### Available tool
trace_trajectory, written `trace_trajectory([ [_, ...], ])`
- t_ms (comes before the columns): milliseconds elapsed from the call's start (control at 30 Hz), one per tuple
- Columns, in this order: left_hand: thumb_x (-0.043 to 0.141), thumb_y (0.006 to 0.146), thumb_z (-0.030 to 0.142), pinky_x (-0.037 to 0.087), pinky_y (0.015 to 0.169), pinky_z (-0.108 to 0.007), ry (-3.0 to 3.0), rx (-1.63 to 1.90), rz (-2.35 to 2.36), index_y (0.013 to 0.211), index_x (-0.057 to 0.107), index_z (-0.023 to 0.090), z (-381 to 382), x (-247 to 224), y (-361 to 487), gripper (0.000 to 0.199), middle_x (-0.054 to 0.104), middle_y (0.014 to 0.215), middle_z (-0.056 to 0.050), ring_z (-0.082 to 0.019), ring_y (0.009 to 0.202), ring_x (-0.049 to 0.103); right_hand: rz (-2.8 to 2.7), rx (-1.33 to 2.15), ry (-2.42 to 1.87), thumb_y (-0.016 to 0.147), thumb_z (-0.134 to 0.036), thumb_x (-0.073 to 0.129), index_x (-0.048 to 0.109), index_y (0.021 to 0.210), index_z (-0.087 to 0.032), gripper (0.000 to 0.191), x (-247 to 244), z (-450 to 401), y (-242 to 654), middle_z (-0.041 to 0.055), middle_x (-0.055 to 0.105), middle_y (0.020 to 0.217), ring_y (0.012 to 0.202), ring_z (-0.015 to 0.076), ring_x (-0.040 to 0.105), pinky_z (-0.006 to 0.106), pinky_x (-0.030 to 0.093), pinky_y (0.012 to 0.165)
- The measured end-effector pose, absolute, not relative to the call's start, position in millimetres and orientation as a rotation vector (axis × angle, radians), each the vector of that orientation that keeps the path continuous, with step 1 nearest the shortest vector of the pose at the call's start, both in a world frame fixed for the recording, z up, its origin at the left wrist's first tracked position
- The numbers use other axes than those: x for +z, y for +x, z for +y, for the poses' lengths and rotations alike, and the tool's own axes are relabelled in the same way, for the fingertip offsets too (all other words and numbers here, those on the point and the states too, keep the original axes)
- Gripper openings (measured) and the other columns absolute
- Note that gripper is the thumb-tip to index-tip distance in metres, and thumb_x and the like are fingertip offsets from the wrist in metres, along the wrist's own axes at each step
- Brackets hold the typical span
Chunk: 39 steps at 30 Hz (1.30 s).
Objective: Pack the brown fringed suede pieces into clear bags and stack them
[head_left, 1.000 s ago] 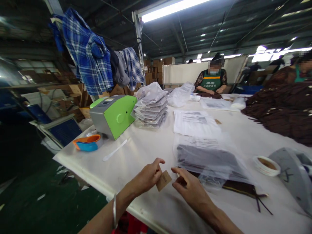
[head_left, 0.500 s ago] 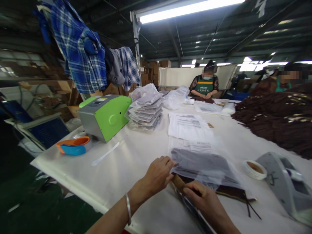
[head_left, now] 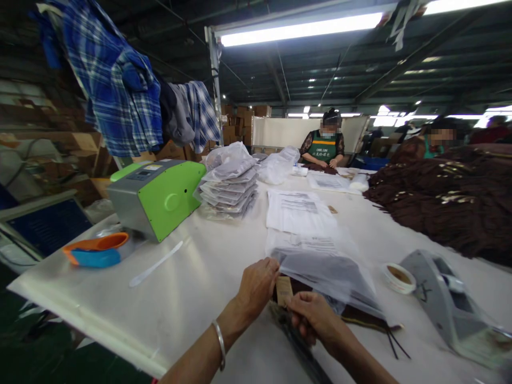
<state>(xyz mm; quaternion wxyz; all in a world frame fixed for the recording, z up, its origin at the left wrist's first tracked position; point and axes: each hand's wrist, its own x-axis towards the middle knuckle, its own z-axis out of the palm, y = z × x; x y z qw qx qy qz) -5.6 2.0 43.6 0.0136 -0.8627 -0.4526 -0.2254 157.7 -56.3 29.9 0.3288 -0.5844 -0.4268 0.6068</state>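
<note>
A clear plastic bag (head_left: pixel 334 274) lies on the table with a dark brown garment (head_left: pixel 360 319) partly inside it; dark cords trail from the garment's right end. My left hand (head_left: pixel 258 282), a silver bangle on its wrist, is closed on the bag's left edge near the opening. Between my hands is a tan cardboard hang tag (head_left: pixel 284 291), pinched at its lower right corner by the thumb and fingers of my right hand (head_left: pixel 314 317). Below the tag, a dark strip (head_left: pixel 298 341), blurred and of unclear kind, runs toward the table's near edge.
Printed plastic bags (head_left: pixel 298 210) lie beyond my hands. Left are a green-grey machine (head_left: pixel 160 197), a stack of bagged items (head_left: pixel 230 184) and an orange-and-blue tape dispenser (head_left: pixel 98 250). Right are a tape roll (head_left: pixel 399 278), a grey dispenser (head_left: pixel 444 304) and piled brown garments (head_left: pixel 448 200). Co-workers stand beyond.
The tag has turned upright, its face now showing, and my right hand has shifted to its lower corner. My left hand keeps its hold on the bag edge. The view has swung slightly right.
</note>
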Motion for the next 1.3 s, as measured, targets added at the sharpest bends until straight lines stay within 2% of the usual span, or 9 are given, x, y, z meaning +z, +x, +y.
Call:
trace_trajectory([
  [267, 0.045, 0.094, 0.015, 0.044, 0.062, -0.027, -2.655, -0.898, -1.306, 0.083, 0.052, 0.022, -10, 27, -3, 0.014, 0.061, 0.076, 0.000, -0.016, 0.069, 0.058, -0.977, 1.431, -1.494, 0.077, -0.042, 0.059, 0.055, 0.065, -0.020, 0.025, 33, -27, 157, -0.0029, 0.060, 0.050, 0.036, 0.0074, 0.048, 0.017, 0.030, 0.032],
  [367, 0.046, 0.094, 0.015, 0.044, 0.060, -0.028, -2.659, -0.875, -1.285, 0.083, 0.051, 0.022, -12, 20, -3, 0.013, 0.061, 0.076, 0.000, -0.017, 0.067, 0.057, -0.897, 1.479, -1.344, 0.076, -0.040, 0.060, 0.065, 0.080, -0.020, 0.021, 37, -32, 154, 0.0036, 0.074, 0.080, 0.063, 0.0129, 0.067, 0.022, 0.052, 0.055],
  [467, 0.047, 0.094, 0.014, 0.045, 0.060, -0.028, -2.674, -0.843, -1.266, 0.084, 0.051, 0.022, -15, 16, -7, 0.013, 0.061, 0.076, 0.000, -0.017, 0.068, 0.058, -0.758, 1.581, -1.165, 0.068, -0.045, 0.074, 0.068, 0.094, -0.020, 0.036, 39, -52, 158, 0.0072, 0.074, 0.103, 0.089, 0.0186, 0.070, 0.029, 0.056, 0.079],
  [633, 0.059, 0.086, 0.015, 0.049, 0.068, -0.031, -2.649, -0.722, -1.430, 0.091, 0.053, 0.021, -18, 14, -15, 0.010, 0.063, 0.085, -0.002, -0.020, 0.077, 0.060, -0.870, 1.184, -1.547, 0.067, -0.056, 0.071, 0.067, 0.097, -0.021, 0.046, 31, -105, 226, 0.0046, 0.073, 0.078, 0.056, 0.0201, 0.066, 0.030, 0.053, 0.045],
  [800, 0.055, 0.082, 0.008, 0.048, 0.074, -0.034, -2.624, -0.556, -1.634, 0.090, 0.054, 0.021, -13, 13, -16, 0.015, 0.062, 0.086, -0.003, -0.022, 0.082, 0.060, -1.184, 0.312, -1.998, 0.057, -0.056, 0.072, 0.070, 0.091, -0.025, 0.046, 21, -138, 343, 0.0059, 0.073, 0.081, 0.065, 0.0247, 0.068, 0.035, 0.056, 0.056],
  [900, 0.051, 0.086, 0.010, 0.047, 0.073, -0.035, -2.588, -0.487, -1.671, 0.087, 0.053, 0.020, -10, 12, -15, 0.011, 0.061, 0.083, -0.003, -0.022, 0.079, 0.060, -1.206, 0.430, -2.064, 0.059, -0.056, 0.067, 0.066, 0.102, -0.021, 0.056, 13, -129, 373, 0.0075, 0.074, 0.084, 0.065, 0.0246, 0.069, 0.036, 0.056, 0.059],
  [1067, 0.045, 0.089, 0.015, 0.047, 0.066, -0.032, -2.556, -0.508, -1.678, 0.080, 0.050, 0.022, -5, 9, -19, 0.012, 0.059, 0.076, -0.001, -0.020, 0.073, 0.060, -1.275, 0.711, -2.070, 0.073, -0.059, 0.057, 0.062, 0.108, -0.021, 0.052, -1, -100, 369, -0.0015, 0.067, 0.060, 0.055, 0.0201, 0.062, 0.030, 0.050, 0.053],
  [1167, 0.041, 0.091, 0.018, 0.050, 0.066, -0.030, -2.512, -0.759, -1.553, 0.086, 0.052, 0.022, -10, 7, -25, 0.012, 0.062, 0.081, -0.002, -0.019, 0.074, 0.062, -1.333, 0.526, -2.082, 0.074, -0.060, 0.057, 0.066, 0.099, -0.023, 0.046, -4, -101, 370, -0.0015, 0.064, 0.057, 0.049, 0.0179, 0.059, 0.029, 0.049, 0.050],
  [1300, 0.042, 0.096, 0.018, 0.051, 0.075, -0.026, -2.630, -0.944, -1.133, 0.096, 0.058, 0.021, -32, 10, -15, 0.017, 0.068, 0.084, -0.003, -0.015, 0.077, 0.065, -1.544, 0.086, -1.908, 0.077, -0.053, 0.064, 0.068, 0.091, -0.025, 0.032, 1, -119, 363, 0.0032, 0.070, 0.073, 0.052, 0.0171, 0.063, 0.026, 0.053, 0.050],
])
